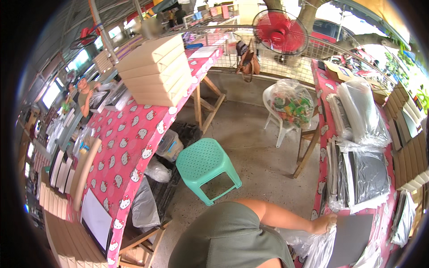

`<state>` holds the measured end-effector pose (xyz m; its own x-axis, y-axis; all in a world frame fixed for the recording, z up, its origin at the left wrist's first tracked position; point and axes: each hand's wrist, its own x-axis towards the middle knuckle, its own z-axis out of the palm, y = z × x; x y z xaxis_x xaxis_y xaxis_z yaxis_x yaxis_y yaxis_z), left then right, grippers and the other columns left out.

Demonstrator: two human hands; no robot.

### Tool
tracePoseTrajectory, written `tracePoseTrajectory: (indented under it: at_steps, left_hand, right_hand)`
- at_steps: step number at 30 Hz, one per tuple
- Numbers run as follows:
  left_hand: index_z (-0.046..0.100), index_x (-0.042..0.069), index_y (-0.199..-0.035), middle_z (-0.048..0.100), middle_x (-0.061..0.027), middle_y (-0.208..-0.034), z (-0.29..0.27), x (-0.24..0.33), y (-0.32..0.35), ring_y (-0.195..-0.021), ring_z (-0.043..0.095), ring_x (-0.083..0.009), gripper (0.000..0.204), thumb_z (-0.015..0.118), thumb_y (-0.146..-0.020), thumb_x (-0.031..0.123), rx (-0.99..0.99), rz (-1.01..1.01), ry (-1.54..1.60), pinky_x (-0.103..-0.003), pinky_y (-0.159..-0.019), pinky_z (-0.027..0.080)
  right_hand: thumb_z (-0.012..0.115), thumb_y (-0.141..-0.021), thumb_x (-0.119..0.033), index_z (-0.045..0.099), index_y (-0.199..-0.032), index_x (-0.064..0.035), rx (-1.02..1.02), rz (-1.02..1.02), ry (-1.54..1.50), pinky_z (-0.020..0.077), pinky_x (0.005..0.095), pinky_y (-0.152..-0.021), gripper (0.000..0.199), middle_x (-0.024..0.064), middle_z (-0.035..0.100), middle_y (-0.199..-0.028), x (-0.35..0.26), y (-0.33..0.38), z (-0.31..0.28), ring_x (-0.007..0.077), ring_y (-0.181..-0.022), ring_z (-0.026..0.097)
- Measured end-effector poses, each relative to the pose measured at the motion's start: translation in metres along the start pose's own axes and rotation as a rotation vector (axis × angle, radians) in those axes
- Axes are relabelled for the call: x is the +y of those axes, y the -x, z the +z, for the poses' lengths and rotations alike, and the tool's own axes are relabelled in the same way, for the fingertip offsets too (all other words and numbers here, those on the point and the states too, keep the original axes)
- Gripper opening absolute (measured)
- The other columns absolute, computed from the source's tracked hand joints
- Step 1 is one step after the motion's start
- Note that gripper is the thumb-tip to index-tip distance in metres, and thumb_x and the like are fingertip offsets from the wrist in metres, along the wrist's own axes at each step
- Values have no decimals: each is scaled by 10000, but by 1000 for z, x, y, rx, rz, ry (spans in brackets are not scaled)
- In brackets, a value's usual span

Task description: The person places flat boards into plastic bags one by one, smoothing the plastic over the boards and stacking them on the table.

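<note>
My left hand (325, 224) reaches out to the right, over the table on that side. Its fingers are closed on a clear plastic bag (318, 248), which hangs crumpled below the hand. Right beside it lies a flat dark grey board (355, 239), and I cannot tell whether part of it is inside the bag. More loose clear plastic (370, 255) rests along the board's near edge. Farther along, a stack of black boards in clear plastic (364, 176) sits beyond my hand. My right hand is out of the picture.
A green plastic stool (204, 163) stands between the two pink-covered tables. Cartons (156, 71) are piled on the left table (127, 147); a person (84, 97) is beyond it. A white chair (269, 105) bears a filled bag. A red fan (279, 31) stands behind.
</note>
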<state>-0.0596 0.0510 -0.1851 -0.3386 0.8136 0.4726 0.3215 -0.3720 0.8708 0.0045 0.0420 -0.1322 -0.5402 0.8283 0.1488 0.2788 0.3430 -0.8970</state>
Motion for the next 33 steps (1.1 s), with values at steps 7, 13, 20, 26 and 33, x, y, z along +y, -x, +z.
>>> tracePoseTrajectory:
  at_steps: [7, 13, 20, 26, 33]
  left_hand:
    - [468, -40, -731, 521, -306, -932, 6, -18, 8, -862, 537, -402, 98, 510, -646, -65, -91, -161, -113, -400, -801, 418]
    - [507, -39, -806, 563, -244, -781, -31, -10, 0, -764, 567, -377, 156, 533, -654, -19, -180, -310, -118, -424, -659, 439]
    - [526, -31, -798, 571, -222, -737, -43, 6, 6, -735, 567, -377, 190, 515, -608, -27, -221, -291, -173, -429, -642, 436]
    - [527, -29, -818, 567, -245, -852, -51, -12, 19, -823, 576, -350, 192, 599, -665, 61, 79, -59, -35, -385, -682, 444]
    - [539, -8, -817, 575, -224, -817, -47, -24, 7, -731, 563, -388, 191, 505, -629, -22, -195, -210, -156, -441, -646, 432]
  right_hand:
    - [616, -688, -14, 589, -837, 24, 105, 53, 54, 468, 305, -650, 156, 126, 589, -764, 8, 13, -21, 195, -701, 572]
    - [606, -697, -15, 587, -833, 22, 167, 77, 90, 469, 307, -650, 142, 132, 586, -764, 11, 14, -29, 201, -703, 570]
    - [594, -707, -16, 584, -828, 20, 210, 90, 133, 469, 310, -651, 127, 139, 582, -763, 13, 16, -35, 207, -705, 568]
    - [584, -715, -16, 582, -824, 18, 237, 97, 145, 469, 312, -651, 114, 145, 579, -762, 11, 16, -37, 212, -707, 567]
    - [572, -725, -17, 579, -819, 16, 282, 96, 162, 469, 315, -652, 100, 152, 575, -761, 12, 17, -45, 218, -710, 565]
